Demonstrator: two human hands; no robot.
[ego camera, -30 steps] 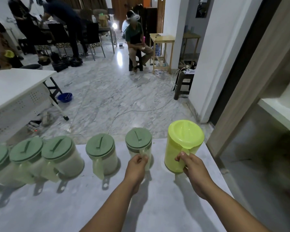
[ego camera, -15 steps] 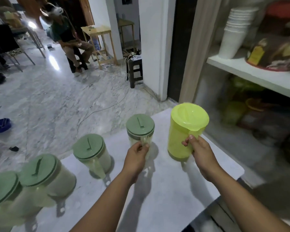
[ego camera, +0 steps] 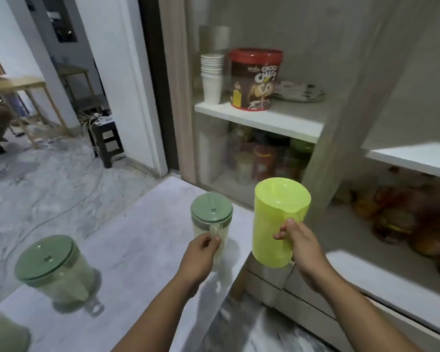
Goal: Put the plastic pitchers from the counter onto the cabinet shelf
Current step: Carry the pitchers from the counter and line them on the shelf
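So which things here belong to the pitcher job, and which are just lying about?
Part of the job:
- yellow pitcher in the right hand
- green-lidded pitcher held by the left hand
- second green-lidded pitcher on the counter
- cabinet shelf

Just lying about:
- stacked cups
- cereal tub
- plates
- stool

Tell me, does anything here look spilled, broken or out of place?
Nothing stands out. The yellow pitcher in the right hand and the green-lidded pitcher in the left hand are upright with lids on. Another pitcher stands upright on the counter. No spills show.
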